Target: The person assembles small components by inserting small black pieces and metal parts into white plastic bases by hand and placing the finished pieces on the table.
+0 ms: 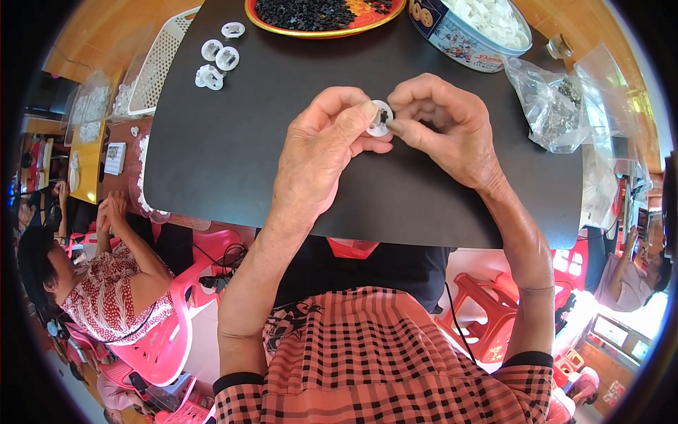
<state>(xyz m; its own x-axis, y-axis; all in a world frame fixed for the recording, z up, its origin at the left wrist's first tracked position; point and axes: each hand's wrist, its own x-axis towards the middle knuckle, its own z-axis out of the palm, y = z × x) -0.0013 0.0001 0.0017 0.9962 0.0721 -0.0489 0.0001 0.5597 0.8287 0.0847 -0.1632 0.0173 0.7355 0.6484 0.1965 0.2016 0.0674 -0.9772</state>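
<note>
Above the table's middle, my left hand (321,141) is closed on a small white round plastic piece (380,127), pinching its left side between thumb and fingers. A small black part (383,116) sits in the middle of the white piece. The thumb and forefinger of my right hand (445,124) close on its right edge, and whether they also hold something tiny is hidden. Farther back on the left lie several similar white round pieces (227,58), some with dark parts in them.
On the dark table (233,162) stand a red-and-yellow tray (332,32) of small black parts and a blue tin (466,53) of white pieces. Clear plastic bags (551,106) lie at right, a white basket (166,63) at left. A person (120,283) sits at left.
</note>
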